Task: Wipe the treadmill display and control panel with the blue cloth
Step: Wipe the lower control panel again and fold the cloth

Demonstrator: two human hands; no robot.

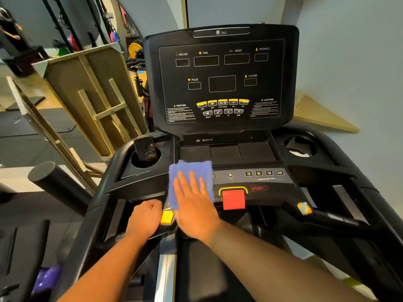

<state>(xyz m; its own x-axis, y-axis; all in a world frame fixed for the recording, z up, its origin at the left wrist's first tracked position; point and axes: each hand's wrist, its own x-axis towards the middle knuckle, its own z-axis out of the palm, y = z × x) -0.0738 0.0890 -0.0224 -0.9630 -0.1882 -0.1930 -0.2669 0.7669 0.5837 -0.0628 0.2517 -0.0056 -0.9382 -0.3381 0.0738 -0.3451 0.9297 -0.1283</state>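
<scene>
The blue cloth (189, 172) lies flat on the left part of the treadmill's control panel (259, 179). My right hand (195, 205) presses on it with straight, spread fingers. My left hand (145, 216) grips the left front handle bar, fingers curled round it, beside a yellow button (166, 217). The dark display (221, 81) stands upright above, with yellow keys along its lower part. A red stop button (233, 199) sits just right of the cloth.
A phone (145, 149) stands in the left cup holder; the right cup holder (301, 147) holds something white. Wooden frames (93, 99) lean at the left, with weight plates behind them. A black roller (56, 182) sticks out at lower left.
</scene>
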